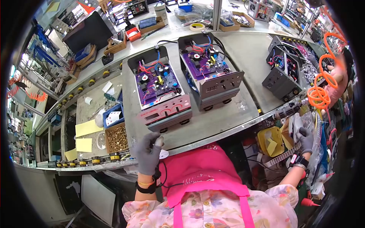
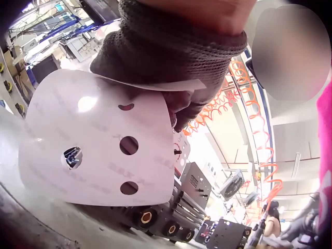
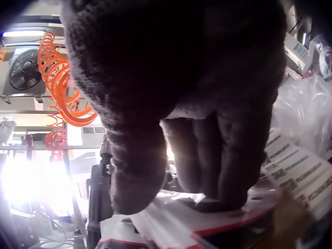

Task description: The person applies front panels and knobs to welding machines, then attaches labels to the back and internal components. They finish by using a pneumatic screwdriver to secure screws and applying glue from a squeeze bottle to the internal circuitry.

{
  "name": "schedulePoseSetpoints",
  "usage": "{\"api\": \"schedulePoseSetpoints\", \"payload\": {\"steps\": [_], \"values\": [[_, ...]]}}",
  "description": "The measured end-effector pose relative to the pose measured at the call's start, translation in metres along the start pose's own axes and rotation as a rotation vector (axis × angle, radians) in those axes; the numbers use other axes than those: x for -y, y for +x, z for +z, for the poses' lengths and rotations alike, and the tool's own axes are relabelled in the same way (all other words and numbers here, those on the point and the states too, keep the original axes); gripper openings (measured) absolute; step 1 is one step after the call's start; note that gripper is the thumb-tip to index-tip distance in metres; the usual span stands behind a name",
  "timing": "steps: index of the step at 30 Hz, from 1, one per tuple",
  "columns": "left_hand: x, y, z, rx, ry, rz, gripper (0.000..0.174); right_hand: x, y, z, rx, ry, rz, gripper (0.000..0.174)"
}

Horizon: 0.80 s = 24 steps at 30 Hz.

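Observation:
My gloved left hand point(image 1: 149, 152) is in front of the near edge of the workbench, below the left power unit point(image 1: 161, 87). It grips a white panel sticker sheet point(image 2: 104, 150) with round cut-outs, seen large in the left wrist view. The left unit has a white and pink front face and bare purple circuit boards; the right unit point(image 1: 213, 72) has a dark grey front. Off to the right, my gloved right hand point(image 1: 305, 140) reaches down over a pile of flat items. In the right wrist view its fingers point down at a white, red-edged sheet point(image 3: 218, 228), thumb apart from the fingers.
A yellow tray point(image 1: 270, 141) and clear plastic bags point(image 3: 306, 109) are beside the right hand. Another open unit point(image 1: 283, 72) sits farther right, near a hanging orange coiled hose point(image 1: 319, 95). At left are a box of brass fittings point(image 1: 117, 138) and a blue bin point(image 1: 113, 115).

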<state>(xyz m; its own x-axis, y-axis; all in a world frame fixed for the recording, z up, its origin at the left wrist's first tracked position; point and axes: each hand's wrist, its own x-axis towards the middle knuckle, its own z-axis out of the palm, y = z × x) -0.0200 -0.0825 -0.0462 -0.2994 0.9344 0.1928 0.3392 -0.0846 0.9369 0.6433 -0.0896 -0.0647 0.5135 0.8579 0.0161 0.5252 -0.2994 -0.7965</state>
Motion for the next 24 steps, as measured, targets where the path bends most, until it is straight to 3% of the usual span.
{"api": "schedulePoseSetpoints", "payload": {"steps": [4, 7, 8, 10, 11, 14, 16, 18, 20, 21, 24], "values": [[-0.002, -0.002, 0.011, 0.037, -0.049, 0.008, 0.018, -0.010, 0.006, -0.009, 0.014, 0.100, -0.031, 0.036], [-0.002, -0.005, 0.013, 0.084, -0.030, -0.005, 0.018, -0.016, 0.010, -0.014, -0.008, -0.013, -0.084, 0.030], [-0.002, -0.006, 0.014, 0.094, -0.028, 0.001, 0.018, -0.018, 0.007, -0.015, -0.210, -0.251, -0.150, 0.029], [-0.004, -0.007, 0.016, 0.103, -0.051, -0.003, 0.018, 0.031, -0.018, 0.006, -0.616, -0.729, -0.283, 0.026], [-0.007, -0.009, 0.017, 0.102, -0.075, -0.013, 0.019, 0.037, -0.024, 0.011, -0.738, -0.597, -0.458, 0.023], [-0.015, -0.010, 0.023, 0.188, -0.138, -0.035, 0.020, 0.150, -0.088, 0.049, -0.570, -0.328, -0.641, 0.017], [-0.031, -0.012, 0.032, 0.340, -0.273, -0.102, 0.019, 0.200, -0.118, 0.078, -0.328, -0.235, -0.742, 0.016], [-0.057, -0.015, 0.050, 0.562, -0.504, -0.183, 0.019, 0.231, -0.128, 0.117, -0.069, -0.079, -0.946, 0.014], [-0.063, -0.014, 0.072, 0.717, -0.480, -0.042, 0.023, 0.254, -0.142, 0.162, 0.045, -0.060, -1.096, 0.013], [-0.068, -0.017, 0.085, 0.687, -0.555, 0.021, 0.024, 0.259, -0.148, 0.178, 0.130, -0.052, -1.133, 0.016], [-0.082, -0.016, 0.084, 0.684, -0.563, -0.217, 0.026, 0.272, -0.168, 0.214, 0.206, -0.010, -1.238, 0.026]]}}
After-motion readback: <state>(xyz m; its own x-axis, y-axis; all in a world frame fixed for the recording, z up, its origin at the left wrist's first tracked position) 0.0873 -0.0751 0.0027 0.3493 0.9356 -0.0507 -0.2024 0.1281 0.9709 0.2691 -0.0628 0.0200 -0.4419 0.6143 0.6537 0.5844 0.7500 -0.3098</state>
